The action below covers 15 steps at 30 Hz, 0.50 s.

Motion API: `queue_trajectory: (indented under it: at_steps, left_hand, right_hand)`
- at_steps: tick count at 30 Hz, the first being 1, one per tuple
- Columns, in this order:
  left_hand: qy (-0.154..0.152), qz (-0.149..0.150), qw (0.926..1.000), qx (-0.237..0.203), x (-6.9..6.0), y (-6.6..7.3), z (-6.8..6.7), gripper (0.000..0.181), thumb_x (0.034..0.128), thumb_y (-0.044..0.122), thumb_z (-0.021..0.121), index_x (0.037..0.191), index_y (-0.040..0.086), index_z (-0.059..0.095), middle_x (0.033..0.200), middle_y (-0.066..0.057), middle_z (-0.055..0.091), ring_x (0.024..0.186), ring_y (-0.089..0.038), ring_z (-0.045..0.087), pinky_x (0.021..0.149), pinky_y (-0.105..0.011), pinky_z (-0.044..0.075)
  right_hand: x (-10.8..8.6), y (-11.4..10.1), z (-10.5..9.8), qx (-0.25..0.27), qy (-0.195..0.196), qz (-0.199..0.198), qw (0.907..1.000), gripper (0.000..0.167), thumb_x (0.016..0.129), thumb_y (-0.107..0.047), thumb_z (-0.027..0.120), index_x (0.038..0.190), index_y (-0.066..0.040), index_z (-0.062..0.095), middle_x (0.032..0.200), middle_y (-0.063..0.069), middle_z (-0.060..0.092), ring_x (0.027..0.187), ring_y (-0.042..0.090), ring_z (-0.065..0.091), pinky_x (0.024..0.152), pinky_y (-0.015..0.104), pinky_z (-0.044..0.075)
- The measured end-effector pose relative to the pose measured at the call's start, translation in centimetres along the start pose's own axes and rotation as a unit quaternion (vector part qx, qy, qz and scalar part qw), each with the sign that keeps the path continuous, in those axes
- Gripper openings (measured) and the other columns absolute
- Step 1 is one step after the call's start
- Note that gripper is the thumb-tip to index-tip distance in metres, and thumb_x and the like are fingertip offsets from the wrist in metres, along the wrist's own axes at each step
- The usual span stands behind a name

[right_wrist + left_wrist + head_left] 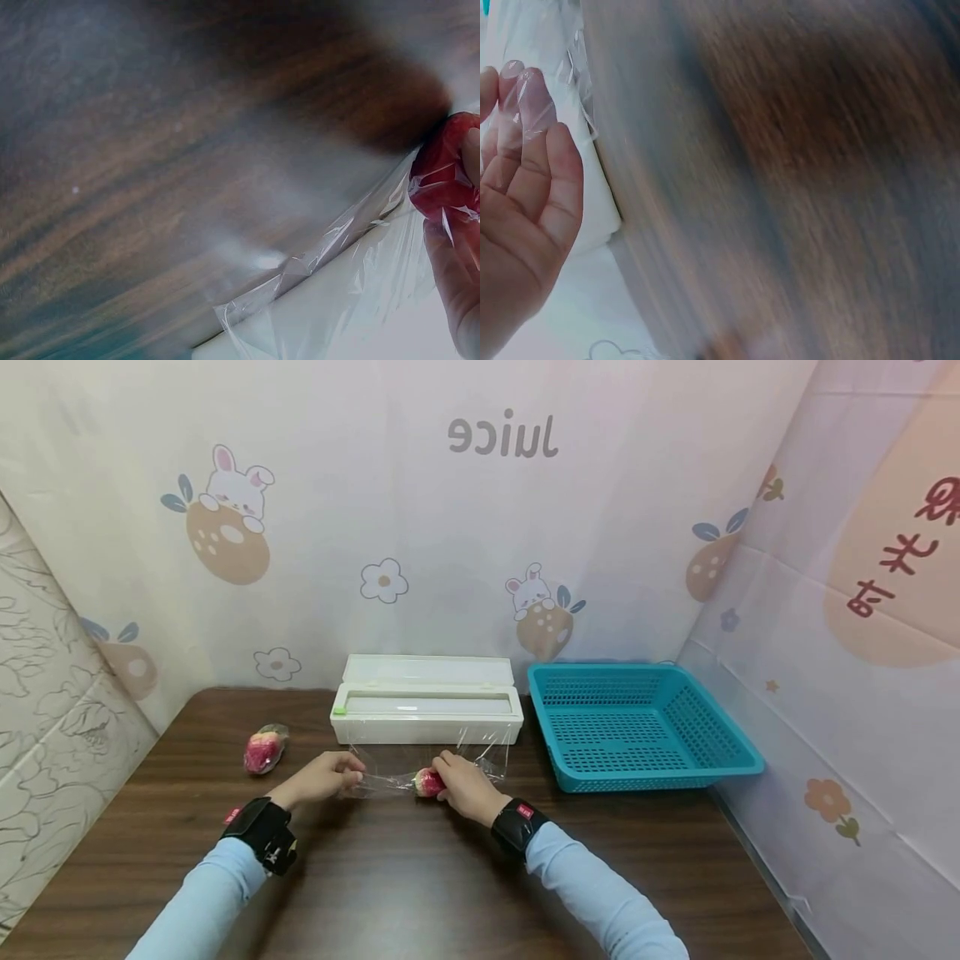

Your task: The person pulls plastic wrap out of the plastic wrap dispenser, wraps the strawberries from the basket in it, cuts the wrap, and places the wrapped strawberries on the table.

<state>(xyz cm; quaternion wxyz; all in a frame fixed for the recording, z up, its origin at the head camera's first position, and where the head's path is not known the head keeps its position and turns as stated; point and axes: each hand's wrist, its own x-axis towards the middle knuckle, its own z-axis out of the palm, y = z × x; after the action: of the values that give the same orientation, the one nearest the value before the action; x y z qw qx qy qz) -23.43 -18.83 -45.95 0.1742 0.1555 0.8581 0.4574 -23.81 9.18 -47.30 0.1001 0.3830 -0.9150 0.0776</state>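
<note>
My right hand (467, 787) grips a small red-and-cream fruit (429, 782), its exact kind unclear, just above the table. In the right wrist view, shiny film lies over the red fruit (442, 169) under my fingers. A sheet of clear plastic wrap (390, 783) runs left from it to my left hand (321, 778). The left wrist view shows that hand (529, 202) pinching the wrap between thumb and fingertips. Behind both hands, the white cling film dispenser (427, 731) stands with its lid raised, and wrap hangs down its front.
At the left of the brown wooden table (360, 893) lies another red-and-cream fruit (264, 749), wrapped in clear film. A blue plastic basket (660, 772) stands right of the dispenser. Printed cloth walls (420, 527) close off the back and sides.
</note>
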Motion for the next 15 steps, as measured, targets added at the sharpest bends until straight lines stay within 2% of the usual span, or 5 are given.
queue_trajectory:
  at_steps: [5,9,13,15]
  left_hand:
    - [0.008,0.009,0.9998,-0.015,-0.4,-0.6,-0.5,0.026,0.0917,0.012,0.051,0.106,-0.010,0.054,0.084,-0.017,0.061,0.075,-0.024,0.063,0.067,-0.036,0.053]
    - [0.019,0.001,0.9997,-0.017,-0.8,-1.1,-1.1,0.028,0.0913,0.012,0.051,0.108,-0.011,0.054,0.085,-0.017,0.062,0.076,-0.025,0.063,0.069,-0.034,0.052]
    - [0.055,-0.026,0.9981,0.009,-1.2,-1.4,-1.8,0.029,0.0918,0.016,0.051,0.110,-0.006,0.055,0.085,-0.013,0.063,0.076,-0.020,0.061,0.068,-0.031,0.049]
    - [0.084,-0.038,0.9954,0.025,-1.6,-1.4,-2.1,0.030,0.0930,0.018,0.050,0.111,-0.005,0.055,0.087,-0.013,0.063,0.077,-0.019,0.061,0.068,-0.030,0.049]
  right_hand:
    - [0.2,0.1,0.0,0.007,-0.009,0.006,0.9999,0.035,0.073,-0.018,0.076,0.098,-0.009,0.055,0.092,0.002,0.053,0.085,0.015,0.057,0.075,0.028,0.049]
    - [0.3,0.1,-0.1,0.014,-0.014,0.009,0.9998,0.035,0.074,-0.018,0.076,0.100,-0.007,0.056,0.093,0.002,0.054,0.087,0.016,0.057,0.078,0.027,0.049]
    - [0.4,0.2,-0.2,0.019,-0.011,0.011,0.9997,0.036,0.073,-0.018,0.076,0.101,-0.006,0.057,0.092,0.003,0.054,0.086,0.017,0.057,0.078,0.028,0.049]
    - [0.4,0.2,-0.3,0.022,-0.013,0.013,0.9996,0.035,0.073,-0.018,0.076,0.101,-0.006,0.057,0.092,0.004,0.054,0.087,0.017,0.057,0.079,0.028,0.049]
